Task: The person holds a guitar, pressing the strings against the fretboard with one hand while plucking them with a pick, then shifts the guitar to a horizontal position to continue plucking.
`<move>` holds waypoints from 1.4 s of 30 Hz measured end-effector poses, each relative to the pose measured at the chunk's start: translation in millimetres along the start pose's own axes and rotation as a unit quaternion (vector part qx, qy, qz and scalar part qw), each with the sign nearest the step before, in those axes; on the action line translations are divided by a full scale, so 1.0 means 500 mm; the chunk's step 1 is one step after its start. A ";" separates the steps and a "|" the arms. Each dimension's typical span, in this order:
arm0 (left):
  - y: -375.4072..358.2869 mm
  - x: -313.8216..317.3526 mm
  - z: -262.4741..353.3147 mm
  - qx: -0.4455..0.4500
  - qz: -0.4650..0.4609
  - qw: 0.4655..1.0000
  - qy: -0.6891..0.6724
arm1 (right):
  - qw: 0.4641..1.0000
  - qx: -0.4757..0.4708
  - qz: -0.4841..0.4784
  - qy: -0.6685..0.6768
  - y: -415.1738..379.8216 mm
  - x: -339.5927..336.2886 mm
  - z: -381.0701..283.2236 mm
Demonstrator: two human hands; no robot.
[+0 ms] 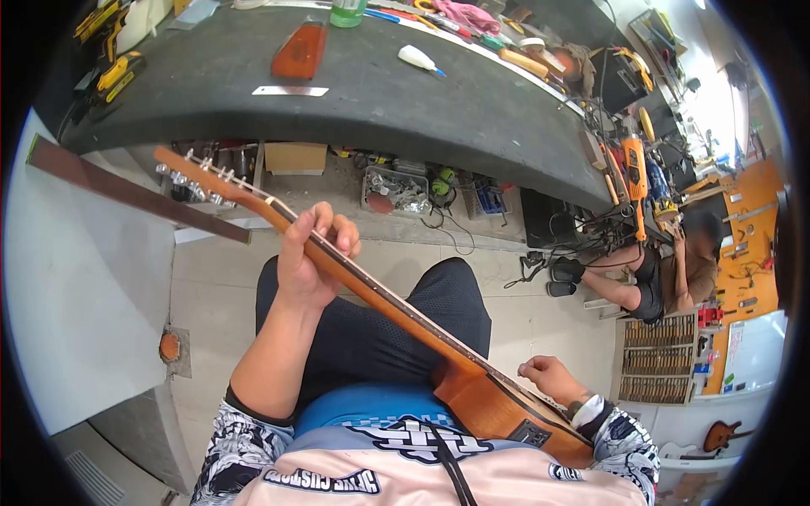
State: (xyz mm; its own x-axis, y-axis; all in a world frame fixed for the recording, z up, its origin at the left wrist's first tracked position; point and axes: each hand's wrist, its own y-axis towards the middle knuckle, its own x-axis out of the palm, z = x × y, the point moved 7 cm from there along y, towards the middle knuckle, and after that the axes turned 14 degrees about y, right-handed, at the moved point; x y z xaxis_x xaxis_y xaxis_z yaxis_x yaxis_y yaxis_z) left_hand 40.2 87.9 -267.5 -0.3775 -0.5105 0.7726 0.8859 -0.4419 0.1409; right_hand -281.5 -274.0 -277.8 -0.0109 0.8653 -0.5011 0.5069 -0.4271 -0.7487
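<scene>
An acoustic guitar lies across my lap, its body against my shirt and its neck slanting up to the left. Near the headstock, my left hand wraps round the neck, with the thumb on the near side and bent fingers over the fretboard. My right hand is beside the guitar body on the string side. Its fingers are curled together; whether anything small is pinched in them is hidden. A dark control panel shows on the guitar's side.
Ahead is a dark workbench with an orange-brown wedge, a metal strip, and a white squeeze bottle. A bin of hardware stands below. Another person sits at the right. A brown board leans at the left.
</scene>
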 end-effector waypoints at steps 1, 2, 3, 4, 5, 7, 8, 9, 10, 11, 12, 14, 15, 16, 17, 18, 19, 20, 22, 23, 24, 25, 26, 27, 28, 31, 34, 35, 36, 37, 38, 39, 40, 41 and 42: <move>0.000 0.006 0.004 -0.001 0.005 1.000 0.002 | 0.999 -0.014 0.012 -0.039 -0.030 0.011 -0.053; -0.001 0.009 0.007 -0.003 0.010 1.000 0.005 | 0.993 -0.099 -0.029 -0.048 -0.049 0.020 -0.104; 0.001 0.007 0.007 0.001 0.009 1.000 0.004 | 0.979 -0.184 -0.068 -0.051 -0.070 0.028 -0.146; 0.003 0.004 0.004 0.000 0.016 1.000 -0.003 | 0.956 -0.271 -0.100 -0.048 -0.099 0.031 -0.189; 0.004 0.002 0.001 -0.001 0.019 1.000 -0.010 | 0.942 -0.301 -0.150 -0.028 -0.130 0.031 -0.224; 0.005 0.006 0.002 0.001 0.024 1.000 -0.010 | 0.933 -0.254 -0.192 0.165 -0.140 0.009 -0.218; 0.007 0.012 0.002 0.004 0.017 1.000 -0.003 | 0.914 -0.228 -0.213 0.258 -0.142 0.001 -0.213; 0.006 0.016 0.004 0.008 0.012 1.000 0.004 | 0.922 -0.236 -0.193 0.239 -0.138 0.002 -0.210; 0.006 0.018 0.006 0.010 0.008 1.000 0.013 | 0.949 -0.178 -0.168 0.199 -0.113 0.007 -0.175; 0.005 0.028 0.008 0.012 -0.019 1.000 0.011 | 0.970 -0.118 -0.142 0.159 -0.079 0.016 -0.126; 0.004 0.035 0.012 0.018 -0.026 0.999 0.011 | 0.985 -0.056 -0.116 0.118 -0.047 0.024 -0.074; -0.001 0.051 0.013 0.030 -0.032 0.999 0.009 | 0.994 -0.053 -0.062 0.071 -0.030 0.020 -0.047; -0.004 0.053 0.015 0.030 -0.034 0.999 0.001 | 0.993 -0.077 -0.069 0.065 -0.034 0.016 -0.045; -0.005 0.055 0.016 0.029 -0.037 0.999 -0.006 | 0.990 -0.099 -0.076 0.060 -0.050 0.015 -0.054; -0.007 0.060 0.016 0.025 -0.041 0.999 -0.013 | 0.962 -0.256 -0.095 0.000 -0.084 0.014 -0.106; -0.010 0.062 0.018 0.025 -0.033 0.999 0.003 | 0.950 -0.267 -0.144 0.075 -0.111 0.010 -0.125; -0.011 0.064 0.021 0.026 -0.026 0.999 0.020 | 0.930 -0.277 -0.190 0.150 -0.140 0.004 -0.146; -0.014 0.067 0.022 0.025 -0.019 0.999 0.036 | 0.902 -0.285 -0.234 0.224 -0.158 0.000 -0.157; -0.016 0.080 0.026 0.038 -0.045 0.996 0.069 | 0.908 -0.233 -0.255 0.235 -0.141 -0.005 -0.125; -0.016 0.085 0.026 0.039 -0.081 0.992 0.083 | 0.923 -0.216 -0.242 0.210 -0.114 0.003 -0.103; -0.017 0.088 0.024 0.039 -0.118 0.987 0.098 | 0.935 -0.197 -0.229 0.186 -0.084 0.017 -0.074; -0.015 0.081 0.019 0.049 -0.148 0.982 0.104 | 0.972 -0.121 -0.146 0.138 -0.036 0.021 -0.007; -0.014 0.085 0.018 0.045 -0.158 0.980 0.111 | 0.982 -0.094 -0.116 0.118 -0.023 0.019 0.022; -0.015 0.091 0.020 0.045 -0.168 0.978 0.118 | 0.989 -0.067 -0.088 0.096 -0.010 0.015 0.043; -0.014 0.099 0.023 0.047 -0.177 0.975 0.126 | 0.995 -0.042 -0.059 0.072 -0.003 0.011 0.049; -0.009 0.104 0.022 0.037 -0.160 0.977 0.132 | 0.969 -0.147 -0.125 0.155 -0.041 0.010 -0.009; 0.001 0.103 0.018 0.037 -0.159 0.979 0.123 | 0.933 -0.238 -0.186 0.196 -0.080 -0.004 -0.061; 0.001 0.103 0.018 0.038 -0.163 0.978 0.121 | 0.930 -0.231 -0.200 0.204 -0.079 -0.003 -0.058; 0.002 0.103 0.018 0.037 -0.167 0.978 0.119 | 0.927 -0.223 -0.214 0.213 -0.074 0.000 -0.053; 0.003 0.101 0.018 0.033 -0.176 0.976 0.121 | 0.947 -0.183 -0.193 0.182 -0.050 0.002 -0.034; 0.004 0.101 0.018 0.030 -0.182 0.975 0.121 | 0.967 -0.172 -0.145 0.122 -0.034 0.000 -0.020; 0.004 0.101 0.017 0.029 -0.193 0.973 0.120 | 0.981 -0.156 -0.097 0.059 -0.021 -0.002 -0.007; 0.010 0.102 0.020 0.027 -0.194 0.973 0.121 | 0.990 -0.134 -0.052 -0.010 -0.012 -0.008 0.003; 0.009 0.105 0.019 0.027 -0.190 0.974 0.118 | 0.989 -0.140 -0.051 -0.008 -0.029 -0.013 -0.019; 0.006 0.104 0.015 0.029 -0.182 0.976 0.113 | 0.973 -0.213 -0.086 0.014 -0.047 -0.012 -0.049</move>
State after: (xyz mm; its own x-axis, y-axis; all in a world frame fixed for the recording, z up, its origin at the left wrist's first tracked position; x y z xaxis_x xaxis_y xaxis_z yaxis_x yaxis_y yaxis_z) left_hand 25.3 65.6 -222.2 -0.7144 -0.4793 0.5098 0.6930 -0.5852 0.4210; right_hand -272.4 -262.8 -246.8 -0.1057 0.9240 -0.3675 0.8107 -0.1340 -0.5700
